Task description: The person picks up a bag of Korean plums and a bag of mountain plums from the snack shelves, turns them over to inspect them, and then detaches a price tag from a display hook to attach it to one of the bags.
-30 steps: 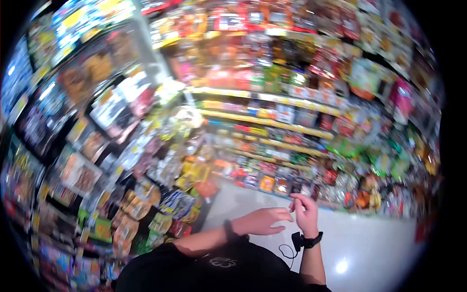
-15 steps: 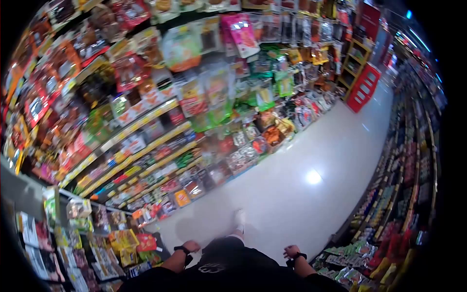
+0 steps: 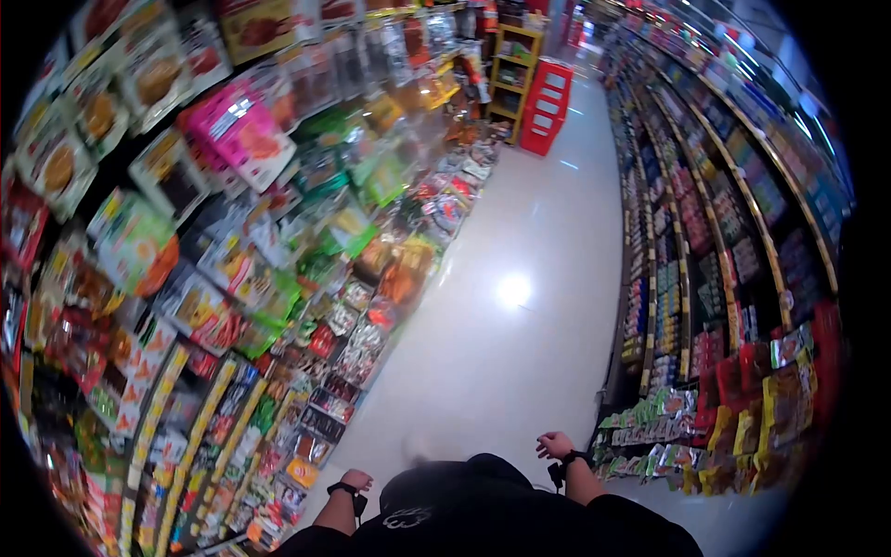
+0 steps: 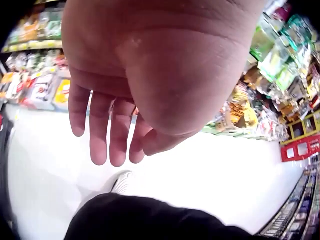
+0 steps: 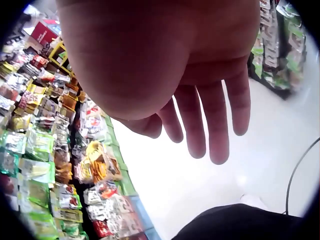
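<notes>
Low on the left of the body, my left hand (image 3: 356, 480) hangs beside the dark shirt (image 3: 445, 506), holding nothing. Its fingers (image 4: 99, 135) hang loose and apart over the pale floor in the left wrist view. On the other side, my right hand (image 3: 555, 446) is held out over the floor, also with nothing in it. In the right wrist view its relaxed fingers (image 5: 217, 130) point down with gaps between them. Both wrists wear black straps. Nearest the left hand is the lower shelf of packets (image 3: 302, 472); hanging packets (image 3: 650, 418) are nearest the right.
A pale shiny floor (image 3: 492, 343) runs ahead as an aisle. Racks of bagged snacks (image 3: 232, 269) line the left, long stocked shelves (image 3: 687, 204) the right. A red stand (image 3: 546, 107) and a yellow rack (image 3: 513, 70) stand farther up. A thin cable (image 5: 295, 175) hangs by the right hand.
The hands, close together in front of the body a second ago, have parted to either side. The view has swung right from the corner shelves to face along the aisle.
</notes>
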### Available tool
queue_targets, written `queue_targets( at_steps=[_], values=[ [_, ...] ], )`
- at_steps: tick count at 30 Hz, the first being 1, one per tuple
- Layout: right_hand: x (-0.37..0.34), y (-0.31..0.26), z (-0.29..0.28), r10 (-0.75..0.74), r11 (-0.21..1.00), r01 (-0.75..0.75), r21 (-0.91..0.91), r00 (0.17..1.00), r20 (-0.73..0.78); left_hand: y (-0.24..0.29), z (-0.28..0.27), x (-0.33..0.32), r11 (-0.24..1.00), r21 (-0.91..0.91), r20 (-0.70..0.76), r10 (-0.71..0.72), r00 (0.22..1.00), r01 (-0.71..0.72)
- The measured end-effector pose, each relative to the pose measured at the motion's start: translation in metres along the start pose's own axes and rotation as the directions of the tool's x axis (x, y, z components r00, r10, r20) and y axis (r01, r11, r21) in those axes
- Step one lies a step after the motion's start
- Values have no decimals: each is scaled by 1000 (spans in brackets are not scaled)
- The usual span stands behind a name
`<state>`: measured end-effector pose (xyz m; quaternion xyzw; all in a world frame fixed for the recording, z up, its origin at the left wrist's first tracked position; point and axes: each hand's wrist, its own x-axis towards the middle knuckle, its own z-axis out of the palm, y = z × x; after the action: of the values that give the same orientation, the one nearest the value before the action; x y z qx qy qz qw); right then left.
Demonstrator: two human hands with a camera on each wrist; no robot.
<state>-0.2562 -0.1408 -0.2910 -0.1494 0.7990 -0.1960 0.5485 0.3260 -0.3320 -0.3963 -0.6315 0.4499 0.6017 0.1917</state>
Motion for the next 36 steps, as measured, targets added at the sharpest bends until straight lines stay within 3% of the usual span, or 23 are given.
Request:
queue_targets(
  at_steps=[4, 7, 12, 17, 23, 28, 31, 36],
  values=[
    [9, -19, -27, -152, 976, 175, 127, 973, -171, 123, -52, 39, 953, 70, -100, 302, 948, -296],
    [22, -36, -61, -239, 914, 323, 248, 919, -315, 204, -67, 70, 900, -81, -146, 413, 899, -427],
    [54, -68, -143, -321, 798, 505, 329, 818, -478, 299, -60, 94, 904, 37, -68, 427, 902, -425],
    [95, -126, -239, -387, 715, 646, 267, 684, -618, 368, -36, 85, 930, 151, -32, 342, 939, -334],
    [123, -233, -309, -536, 612, 764, 204, 590, -604, 448, -17, 107, 916, 252, 5, 320, 947, -311],
    [148, -294, -327, -549, 615, 758, 216, 609, -572, 522, -5, 121, 919, 160, 54, 356, 933, -360],
    [175, -308, -341, -544, 691, 695, 200, 682, -489, 564, -1, 140, 935, 147, 18, 325, 946, -324],
    [238, -348, -387, -516, 736, 649, 193, 722, -461, 630, -10, 192, 944, 196, 46, 262, 964, -266]
  ],
)
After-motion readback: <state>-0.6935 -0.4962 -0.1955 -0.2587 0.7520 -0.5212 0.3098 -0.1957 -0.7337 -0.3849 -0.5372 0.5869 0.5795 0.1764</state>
